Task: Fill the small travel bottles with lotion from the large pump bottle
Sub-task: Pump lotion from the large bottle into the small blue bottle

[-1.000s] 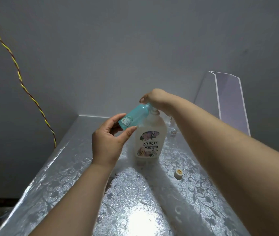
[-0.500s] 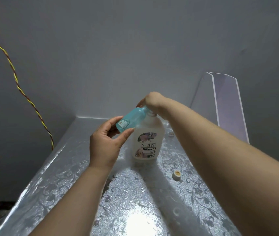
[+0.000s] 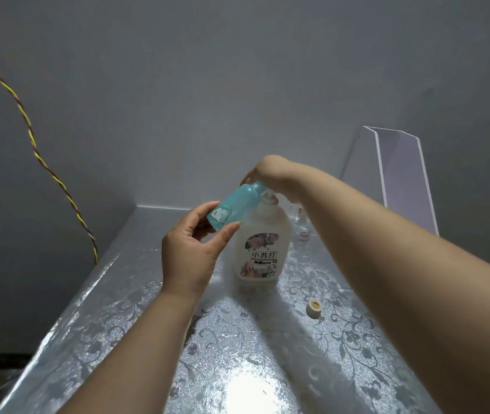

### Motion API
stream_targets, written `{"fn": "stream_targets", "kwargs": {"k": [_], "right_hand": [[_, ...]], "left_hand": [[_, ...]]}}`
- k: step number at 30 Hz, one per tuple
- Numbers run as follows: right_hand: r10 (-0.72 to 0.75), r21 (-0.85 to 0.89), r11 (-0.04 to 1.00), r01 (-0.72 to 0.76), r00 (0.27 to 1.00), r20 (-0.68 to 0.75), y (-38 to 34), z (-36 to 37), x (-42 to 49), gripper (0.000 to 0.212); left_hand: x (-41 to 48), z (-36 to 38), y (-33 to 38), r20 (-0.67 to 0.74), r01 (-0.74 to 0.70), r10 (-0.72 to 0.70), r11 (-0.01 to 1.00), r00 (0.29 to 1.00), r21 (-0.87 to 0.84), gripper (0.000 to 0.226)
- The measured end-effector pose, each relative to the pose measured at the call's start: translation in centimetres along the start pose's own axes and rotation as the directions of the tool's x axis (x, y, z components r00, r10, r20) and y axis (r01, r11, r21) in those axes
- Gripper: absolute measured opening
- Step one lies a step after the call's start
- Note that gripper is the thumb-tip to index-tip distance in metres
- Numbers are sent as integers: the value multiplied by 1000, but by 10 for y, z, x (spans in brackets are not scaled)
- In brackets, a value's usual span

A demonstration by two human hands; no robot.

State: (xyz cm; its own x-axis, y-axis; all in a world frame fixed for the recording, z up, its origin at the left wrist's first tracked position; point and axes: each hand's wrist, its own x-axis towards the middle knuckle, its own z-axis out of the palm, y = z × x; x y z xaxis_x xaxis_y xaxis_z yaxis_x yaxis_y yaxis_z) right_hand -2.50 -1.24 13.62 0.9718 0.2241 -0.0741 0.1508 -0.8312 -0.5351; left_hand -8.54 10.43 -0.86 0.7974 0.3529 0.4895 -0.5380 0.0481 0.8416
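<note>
twisted wire, clear stand, patterned tabletop

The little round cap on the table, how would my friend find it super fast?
Start at the big white pump bottle with the flowery label standing on the shiny silver patterned table. Look nearer the person and toward the right arm: the small white round cap lies there alone. Its yellowish centre and tiny size set it apart.

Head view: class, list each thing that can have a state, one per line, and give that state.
Teal travel bottle: uncapped, tilted, mouth up at the pump spout, held by the left hand.
Large pump bottle: upright on the table, right hand on the pump head.
Small white cap: off, lying on the table to the right.
Small bottles behind the right arm: mostly hidden, state unclear.
</note>
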Motion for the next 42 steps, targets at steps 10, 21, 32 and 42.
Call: {"fn": "stream_targets", "kwargs": {"k": [10,21,32,42], "right_hand": [[50,3,999,-50,999,-21,9,9,8,37],[6,31,1000,-6,1000,5,5,0,-1,32],[-7,4,1000,7,1000,9,13,6,4,35],[-5,0,1000,5,1000,20,5,-3,-4,34]], "left_hand": [[-1,-1,-4,-10,41,-41,999,999,24,43],[-2,1,2,-14,9,-9,998,1000,56,43],[0,-1,1,-17,0,1,997,1000,77,39],[0,0,8,-18,-25,27,997,999,73,38]]}}
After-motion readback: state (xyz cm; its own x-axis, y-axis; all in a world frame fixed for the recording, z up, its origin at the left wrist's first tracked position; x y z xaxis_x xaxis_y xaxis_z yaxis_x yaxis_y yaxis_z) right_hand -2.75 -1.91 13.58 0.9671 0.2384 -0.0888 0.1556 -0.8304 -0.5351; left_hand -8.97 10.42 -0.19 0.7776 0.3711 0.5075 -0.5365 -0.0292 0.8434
